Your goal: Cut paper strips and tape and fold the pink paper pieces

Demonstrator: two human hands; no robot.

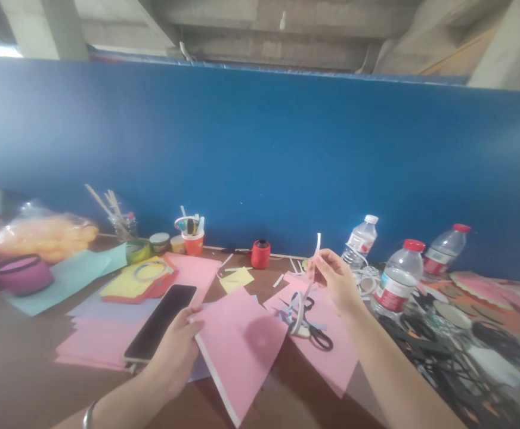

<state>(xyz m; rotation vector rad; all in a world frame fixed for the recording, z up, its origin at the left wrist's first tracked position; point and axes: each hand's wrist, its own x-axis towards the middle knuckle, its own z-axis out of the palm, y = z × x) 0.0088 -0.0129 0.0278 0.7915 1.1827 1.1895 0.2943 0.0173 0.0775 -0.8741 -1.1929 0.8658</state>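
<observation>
My left hand grips the upper left edge of a pink sheet of paper, held tilted above the table. A white strip runs along that sheet's lower left edge. Raised to the right, my right hand pinches a narrow white tape strip between thumb and fingers. The strip hangs down toward a white tape roll. Beside the roll lie black-handled scissors and small blue-white scraps, on another pink sheet.
A phone lies on stacked coloured paper at left. Behind stand an orange cup of tools and a red spool. Bottles and a tangle of black items crowd the right. A blue partition closes off the back.
</observation>
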